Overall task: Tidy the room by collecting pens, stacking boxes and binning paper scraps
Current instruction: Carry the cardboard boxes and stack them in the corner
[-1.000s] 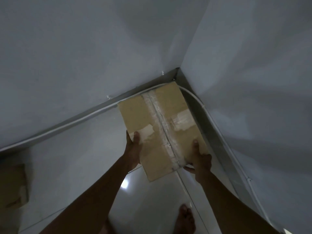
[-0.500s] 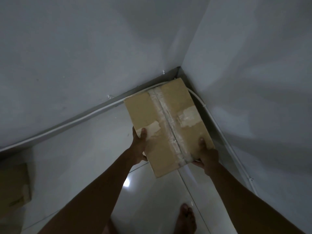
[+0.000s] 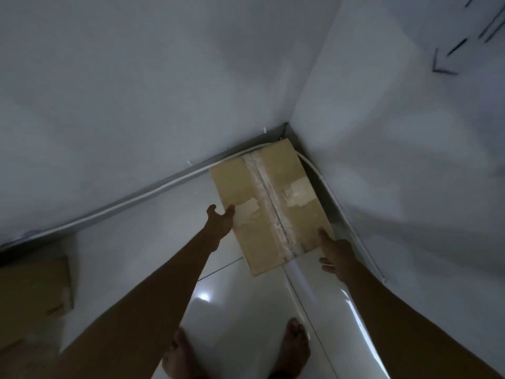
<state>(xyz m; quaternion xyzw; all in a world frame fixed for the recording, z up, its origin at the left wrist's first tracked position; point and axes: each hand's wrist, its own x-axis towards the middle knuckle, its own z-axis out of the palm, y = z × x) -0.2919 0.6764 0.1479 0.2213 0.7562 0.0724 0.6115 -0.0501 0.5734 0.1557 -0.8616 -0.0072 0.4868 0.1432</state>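
A taped brown cardboard box (image 3: 269, 203) sits in the room's corner, its far end close to both walls. My left hand (image 3: 220, 222) is at the box's left edge with spread fingers, the thumb tip touching the top. My right hand (image 3: 334, 254) is at the near right corner, one straight digit lying on the box top and the other fingers loose beside it. Neither hand wraps the box. No pens or paper scraps are in view.
A second cardboard box (image 3: 35, 291) stands in shadow at the left, by the wall. A white cable (image 3: 131, 199) runs along the skirting of both walls. My bare feet (image 3: 293, 348) stand on the glossy white tile floor. The room is dim.
The box has moved away from me and down into the corner. Both hands have loosened from gripping its near sides and now only touch it.
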